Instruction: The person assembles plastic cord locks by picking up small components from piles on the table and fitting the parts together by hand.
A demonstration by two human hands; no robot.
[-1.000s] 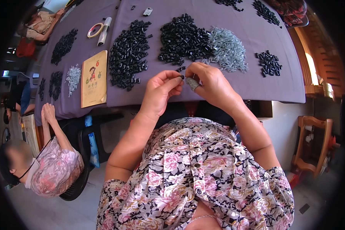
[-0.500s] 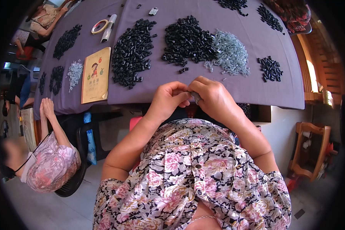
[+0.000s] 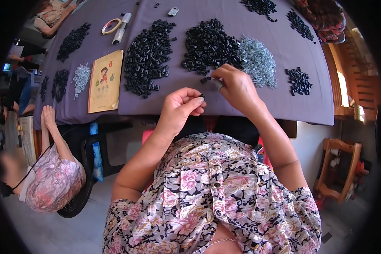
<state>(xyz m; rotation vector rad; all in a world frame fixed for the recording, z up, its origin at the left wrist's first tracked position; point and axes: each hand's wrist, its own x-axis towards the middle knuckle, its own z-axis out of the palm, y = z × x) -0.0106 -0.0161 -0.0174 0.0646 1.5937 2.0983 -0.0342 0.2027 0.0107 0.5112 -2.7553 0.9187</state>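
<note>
At far left, beside a purple-grey tablecloth (image 3: 292, 106), a seated co-worker in a pink patterned top (image 3: 55, 182) has both hands (image 3: 49, 116) together at the table's edge. Beyond those hands, on the cloth, are dark heaps and a small pile of clear pieces (image 3: 81, 78). Next comes a yellowed booklet (image 3: 106, 82) with a cartoon child on its cover; above it lie a roll of tape (image 3: 111, 26) and a clear roll (image 3: 122, 28), side by side. A tall heap of short black pieces (image 3: 149, 59) follows.

Right of that, in front of the table edge, is the wearer's left hand (image 3: 183, 109). Its thumb and fingers are pinched narrow around one small black piece (image 3: 202, 96), whose long axis is too small to make out.

Farther onto the table, a few loose black pieces (image 3: 206, 79) lie just below a wide black heap (image 3: 211, 44). The right hand (image 3: 238, 86) is the nearer one to them: they sit just left of its fingertips, which are drawn close together, pointing up and left. Whether those fingers grip anything cannot be told. A grey covering (image 3: 218, 83) wraps one digit.

Behind the right hand, touching the wide heap, spreads a mound of clear slivers (image 3: 258, 61). At far right stands a smaller black heap (image 3: 299, 81).
</note>
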